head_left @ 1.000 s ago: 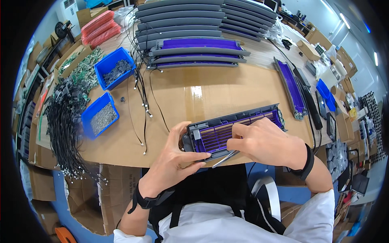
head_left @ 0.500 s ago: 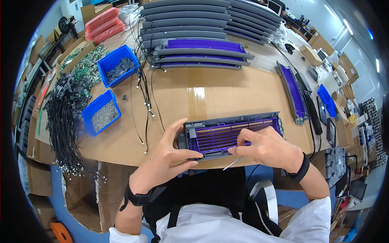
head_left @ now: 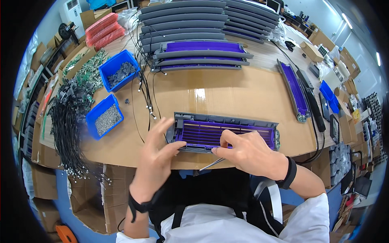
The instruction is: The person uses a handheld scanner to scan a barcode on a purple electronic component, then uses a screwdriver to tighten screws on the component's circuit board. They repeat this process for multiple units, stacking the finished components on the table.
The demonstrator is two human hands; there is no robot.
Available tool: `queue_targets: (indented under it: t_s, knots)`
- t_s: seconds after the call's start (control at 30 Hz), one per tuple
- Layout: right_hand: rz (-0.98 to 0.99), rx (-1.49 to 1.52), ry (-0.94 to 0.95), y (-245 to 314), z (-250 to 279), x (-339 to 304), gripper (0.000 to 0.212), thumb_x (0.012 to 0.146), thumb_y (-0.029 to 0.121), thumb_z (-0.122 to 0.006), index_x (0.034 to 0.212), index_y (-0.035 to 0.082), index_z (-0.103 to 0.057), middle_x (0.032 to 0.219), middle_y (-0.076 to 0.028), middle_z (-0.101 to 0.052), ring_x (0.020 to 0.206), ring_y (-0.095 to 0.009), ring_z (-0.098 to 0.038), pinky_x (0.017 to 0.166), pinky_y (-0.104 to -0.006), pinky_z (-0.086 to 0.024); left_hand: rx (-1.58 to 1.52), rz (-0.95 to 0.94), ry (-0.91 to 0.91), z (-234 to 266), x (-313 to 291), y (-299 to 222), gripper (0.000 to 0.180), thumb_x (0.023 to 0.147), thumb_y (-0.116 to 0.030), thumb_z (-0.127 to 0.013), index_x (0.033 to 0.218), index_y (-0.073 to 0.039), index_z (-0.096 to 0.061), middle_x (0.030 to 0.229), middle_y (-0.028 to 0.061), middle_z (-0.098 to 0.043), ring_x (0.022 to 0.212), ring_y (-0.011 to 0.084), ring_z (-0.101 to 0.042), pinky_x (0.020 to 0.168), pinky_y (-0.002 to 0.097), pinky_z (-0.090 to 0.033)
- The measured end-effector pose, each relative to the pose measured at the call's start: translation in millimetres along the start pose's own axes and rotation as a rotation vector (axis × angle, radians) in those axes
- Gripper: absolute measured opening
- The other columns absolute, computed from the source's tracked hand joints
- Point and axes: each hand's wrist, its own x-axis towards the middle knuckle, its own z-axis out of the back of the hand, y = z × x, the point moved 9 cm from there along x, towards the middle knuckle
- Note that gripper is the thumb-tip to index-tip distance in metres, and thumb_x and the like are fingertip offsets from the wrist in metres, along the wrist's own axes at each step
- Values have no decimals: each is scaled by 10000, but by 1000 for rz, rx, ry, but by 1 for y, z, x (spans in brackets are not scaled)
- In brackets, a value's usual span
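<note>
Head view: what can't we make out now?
All in the head view:
Tool: one end hidden by the right hand.
Housing: part of its near side covered by the right hand.
Left hand: blurred; thumb contact unclear.
Bits in nearer blue bin: too small to identify.

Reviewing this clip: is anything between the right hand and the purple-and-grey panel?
Nothing visible: the right hand is over the purple-and-grey panel, fingertips at its near edge. A thin metal tool sticks out below the hand.
</note>
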Motion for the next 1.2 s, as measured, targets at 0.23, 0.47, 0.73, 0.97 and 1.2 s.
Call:
queue_targets:
  t_s: [0.23,0.47,0.73,0.97,1.2]
  knots:
    - [27,-141,-40,5,-3,-1,86,769,111,-674,832,70,-632,836,-91,-494,613,-174,-644,457,-319,-491,-61,-56,-103,-36,0,-25,260,684,84,-729,928,2,-700,935,110,-631,957,309,-611,800,389,-509]
    - [-24,-215,-18,0,-2,-2,147,766,126,-678,909,90,-681,826,-90,-503,602,-168,-645,466,-305,-501,-86,-56,-149,-34,3,-23,237,695,78,-727,920,9,-701,879,97,-633,874,288,-611,745,366,-508]
    - [-103,-86,78,-19,6,-12,328,694,55,-731,1006,157,-748,872,-33,-606,652,-224,-631,555,-347,-506,-43,-71,-130,-35,3,-23,230,704,64,-732,921,-3,-700,895,99,-635,875,282,-609,740,367,-508]
    - [-124,-15,125,-26,12,-19,239,786,55,-656,995,122,-749,876,-89,-615,681,-256,-658,577,-364,-526,0,-94,-112,-35,2,-21,235,698,57,-734,918,-17,-701,927,105,-636,940,298,-616,784,378,-518]
    - [-140,-25,126,-29,2,-13,252,776,61,-658,1006,121,-742,882,-96,-604,694,-263,-661,581,-375,-532,84,-125,-151,-32,1,-24,253,693,61,-696,938,-2,-687,990,111,-625,1081,323,-578,896,430,-511]
